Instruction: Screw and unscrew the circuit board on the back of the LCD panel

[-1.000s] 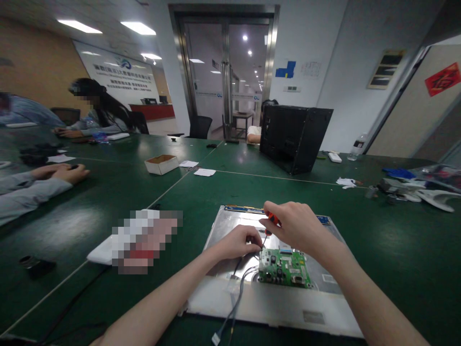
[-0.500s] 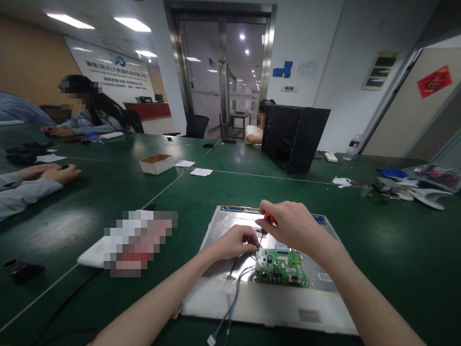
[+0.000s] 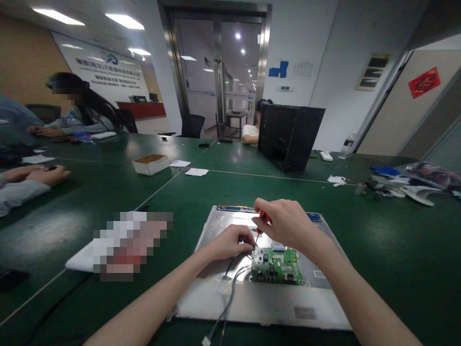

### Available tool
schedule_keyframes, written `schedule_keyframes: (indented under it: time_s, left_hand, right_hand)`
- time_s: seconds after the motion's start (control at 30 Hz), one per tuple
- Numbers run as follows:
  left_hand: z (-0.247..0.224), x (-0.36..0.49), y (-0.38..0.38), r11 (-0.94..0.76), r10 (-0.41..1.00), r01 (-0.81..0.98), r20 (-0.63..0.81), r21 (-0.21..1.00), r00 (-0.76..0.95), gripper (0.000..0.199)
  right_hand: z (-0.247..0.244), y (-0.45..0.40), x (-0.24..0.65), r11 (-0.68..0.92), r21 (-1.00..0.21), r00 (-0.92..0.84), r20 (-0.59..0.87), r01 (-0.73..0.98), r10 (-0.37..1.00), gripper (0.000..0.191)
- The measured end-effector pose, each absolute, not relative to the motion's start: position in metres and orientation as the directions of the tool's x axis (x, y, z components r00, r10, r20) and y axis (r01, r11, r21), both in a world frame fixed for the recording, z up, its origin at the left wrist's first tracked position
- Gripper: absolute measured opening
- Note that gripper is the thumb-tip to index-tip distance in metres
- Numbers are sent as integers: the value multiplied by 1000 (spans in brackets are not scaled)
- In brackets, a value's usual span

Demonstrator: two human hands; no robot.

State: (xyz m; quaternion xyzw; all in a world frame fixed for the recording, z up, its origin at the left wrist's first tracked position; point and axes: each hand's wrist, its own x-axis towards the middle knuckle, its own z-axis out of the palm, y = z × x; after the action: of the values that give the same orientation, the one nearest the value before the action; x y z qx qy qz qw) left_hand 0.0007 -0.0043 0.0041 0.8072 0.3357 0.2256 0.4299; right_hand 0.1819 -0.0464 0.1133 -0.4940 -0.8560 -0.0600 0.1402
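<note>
A flat silver display panel [image 3: 266, 303] lies on the green table in front of me, with a green circuit board [image 3: 277, 266] on its middle. My right hand [image 3: 291, 221] is closed round the orange and black handle of a screwdriver [image 3: 264, 216]. The screwdriver's shaft slants down to the upper left corner of the board. There my left hand [image 3: 233, 240] pinches with thumb and fingers close by the tip; what is between them is too small to make out. Grey cables [image 3: 233, 293] run from the board's left side over the panel's near edge, ending in a white plug [image 3: 206, 340].
Left of the panel lies a white item [image 3: 81, 257], mostly blurred out. Farther back are an open cardboard box [image 3: 151, 166], papers [image 3: 197, 172] and a black computer case [image 3: 291, 137]. Assorted parts [image 3: 399, 185] lie at right. Other people sit left and behind the case; one person's hands [image 3: 50, 175] rest at left.
The whole view has shifted slightly, so things sit a little farther left. Both hands keep nearly the same grip and place at the board's corner.
</note>
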Motion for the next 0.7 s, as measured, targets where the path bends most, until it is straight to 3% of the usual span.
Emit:
schedule_keyframes:
  time_s: [0.17,0.43,0.7]
  left_hand:
    - [2,0,-3,-417,723,336,84,844,685,11]
    - [11,2,-6,-417,735,394,48,819,677,9]
    - [3,0,-3,-438,716,346,89,830,693,9]
  right_hand:
    - [114,-50,181,568,-90,-514,328,818,793,19]
    - [113,-48,178,503,6,-482,298,864,824,16]
    - [118,-53,180,556,-83,-511,300,827,806,17]
